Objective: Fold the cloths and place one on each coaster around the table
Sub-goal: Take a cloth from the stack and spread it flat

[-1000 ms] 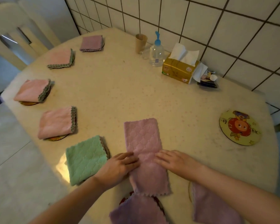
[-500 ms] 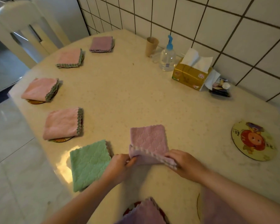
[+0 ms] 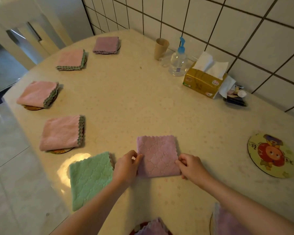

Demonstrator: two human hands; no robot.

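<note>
Round cream speckled table [image 3: 143, 102]: wide bare middle, open stretch toward printed round coaster [image 3: 272, 156] at right edge. Near front edge, square folded lilac quilted cloth [image 3: 158, 156], flat on surface; half a second ago mid-fold, lifted. Left hand [image 3: 126, 167] and right hand [image 3: 192, 167] pinching its side edges.

Lilac quilted square cloth [image 3: 158, 156] shows a diamond-stitch pattern and a scalloped edge. Beside it, a mint-green quilted cloth [image 3: 90, 178]. Three pink folded cloths [image 3: 62, 133] carry grey-green wavy trim. A mauve folded cloth [image 3: 106, 44] sits far off. The round yellow coaster [image 3: 271, 156] bears an orange-red cartoon figure. The cream table [image 3: 143, 102] is faintly pink-speckled. The tissue box [image 3: 202, 82] is gold; the clear pump bottle [image 3: 178, 60] has a blue top.
</note>
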